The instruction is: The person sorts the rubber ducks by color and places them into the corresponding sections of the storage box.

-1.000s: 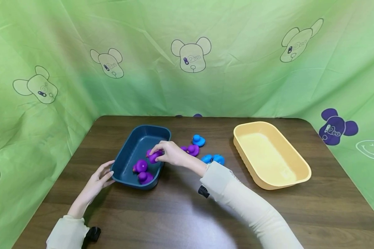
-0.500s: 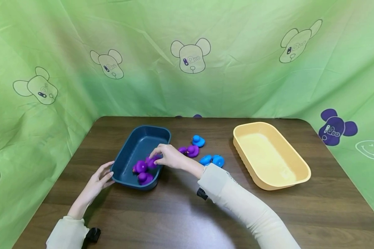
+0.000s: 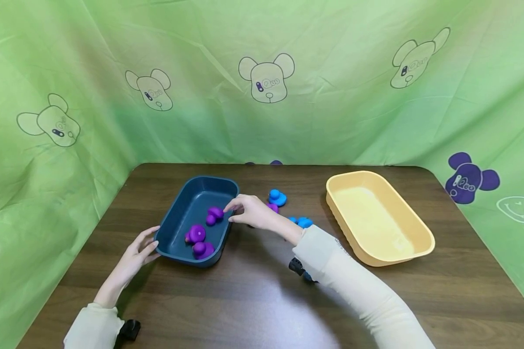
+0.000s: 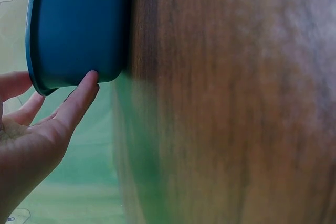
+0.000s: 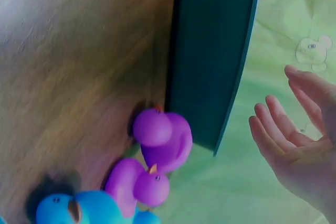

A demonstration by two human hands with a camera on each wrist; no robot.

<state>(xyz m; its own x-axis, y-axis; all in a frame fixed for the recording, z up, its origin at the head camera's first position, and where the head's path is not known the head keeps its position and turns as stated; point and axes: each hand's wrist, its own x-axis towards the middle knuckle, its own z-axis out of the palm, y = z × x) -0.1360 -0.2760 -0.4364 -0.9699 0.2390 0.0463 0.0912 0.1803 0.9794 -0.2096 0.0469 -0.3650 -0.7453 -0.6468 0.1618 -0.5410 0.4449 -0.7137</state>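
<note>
In the head view, my left hand (image 3: 136, 252) touches the left side of a dark blue tub (image 3: 171, 212). Its thumb and fingers lie fairly straight against the outer wall and rim in the left wrist view. Three purple rubber ducks (image 3: 196, 233) lie inside the tub. Over the tub's right rim hovers my right hand (image 3: 251, 212), holding nothing, fingers loosely bent and apart. Below it in the right wrist view, two purple rubber ducks (image 5: 167, 141) rest on the table beside the tub, near a blue rubber duck (image 5: 97, 205). The right forearm partly hides these ducks in the head view.
A yellow tub (image 3: 371, 218) stands on the right of the wooden table (image 3: 227, 305). Between the tubs sit blue rubber ducks (image 3: 277, 198), some partly covered by the right arm. A green printed curtain (image 3: 201, 131) hangs behind and at both sides.
My right hand lowered a purple duck into the blue tub, let go of it and moved right and up to the rim. My left hand has stayed still.
</note>
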